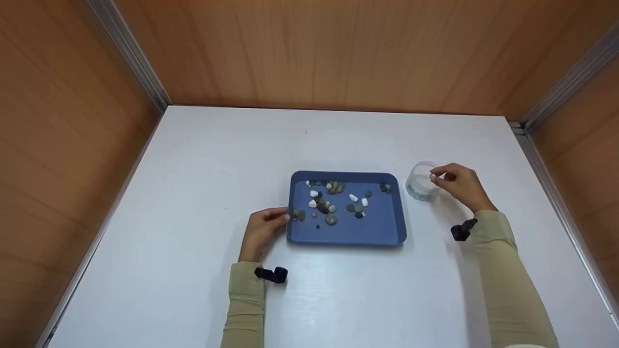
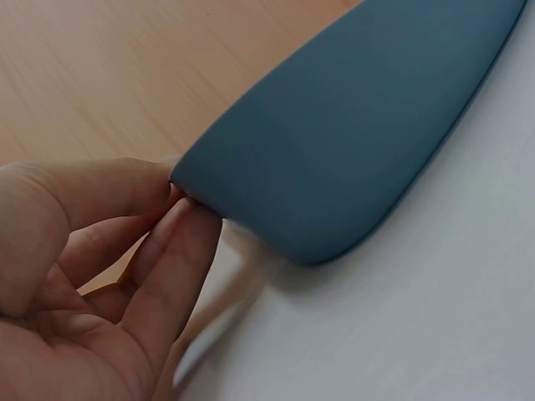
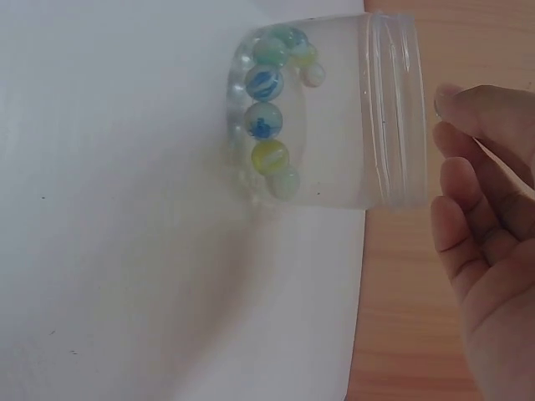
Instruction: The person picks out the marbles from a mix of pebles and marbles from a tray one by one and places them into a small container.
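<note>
A blue tray (image 1: 377, 227) sits mid-table with several pebbles and marbles (image 1: 329, 205) scattered in it. My left hand (image 1: 285, 215) pinches the tray's left rim; in the left wrist view the thumb lies on top and a finger under the tray's edge (image 2: 351, 125), held by the left hand (image 2: 180, 200). Right of the tray stands a clear jar (image 1: 420, 186) with several glass marbles (image 3: 263, 117) at its bottom. My right hand (image 1: 435, 176) hovers at the jar's mouth (image 3: 384, 109), fingertips pinched on a small pale marble (image 1: 432, 177). The right hand (image 3: 447, 125) does not touch the jar.
The white table (image 1: 217, 159) is boxed in by wooden walls (image 1: 338, 48) at the back and both sides. Black wrist straps (image 1: 272, 274) sit on both beige sleeves.
</note>
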### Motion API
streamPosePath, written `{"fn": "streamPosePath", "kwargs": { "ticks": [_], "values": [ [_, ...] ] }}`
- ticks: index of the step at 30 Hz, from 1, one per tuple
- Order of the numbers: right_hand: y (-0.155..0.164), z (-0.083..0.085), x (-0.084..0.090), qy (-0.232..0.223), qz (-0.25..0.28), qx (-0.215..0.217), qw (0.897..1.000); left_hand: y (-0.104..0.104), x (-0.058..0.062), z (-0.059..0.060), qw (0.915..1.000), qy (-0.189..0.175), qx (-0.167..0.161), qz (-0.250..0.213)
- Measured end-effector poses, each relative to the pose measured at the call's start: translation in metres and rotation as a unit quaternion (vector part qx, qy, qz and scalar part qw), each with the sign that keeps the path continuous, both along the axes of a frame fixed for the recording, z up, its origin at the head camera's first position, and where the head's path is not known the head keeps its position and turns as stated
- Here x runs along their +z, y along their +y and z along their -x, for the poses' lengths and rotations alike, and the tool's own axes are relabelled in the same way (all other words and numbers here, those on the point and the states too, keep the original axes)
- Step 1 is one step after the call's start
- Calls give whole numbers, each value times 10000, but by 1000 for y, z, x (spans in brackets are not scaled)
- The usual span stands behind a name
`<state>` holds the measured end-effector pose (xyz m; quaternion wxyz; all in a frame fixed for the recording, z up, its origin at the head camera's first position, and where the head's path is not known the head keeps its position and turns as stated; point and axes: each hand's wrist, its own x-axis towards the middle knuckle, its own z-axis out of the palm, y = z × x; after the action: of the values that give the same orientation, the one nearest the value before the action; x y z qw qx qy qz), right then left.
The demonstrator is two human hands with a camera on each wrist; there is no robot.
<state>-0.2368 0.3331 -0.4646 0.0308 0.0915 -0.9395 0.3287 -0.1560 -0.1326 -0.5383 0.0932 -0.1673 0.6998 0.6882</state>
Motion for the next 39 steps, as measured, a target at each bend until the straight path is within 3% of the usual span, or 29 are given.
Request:
{"fn": "streamPosePath", "kwargs": {
  "ticks": [20, 30, 39],
  "values": [
    [0, 2, 3, 90, 27, 70, 9999, 0, 2, 2, 10000, 82, 0, -26],
    [-5, 3, 3, -3, -2, 29, 10000, -1, 1, 1, 9998, 54, -89, 175],
    [-13, 4, 3, 174, 106, 103, 9997, -2, 0, 1, 9998, 34, -82, 155]
  ]
}}
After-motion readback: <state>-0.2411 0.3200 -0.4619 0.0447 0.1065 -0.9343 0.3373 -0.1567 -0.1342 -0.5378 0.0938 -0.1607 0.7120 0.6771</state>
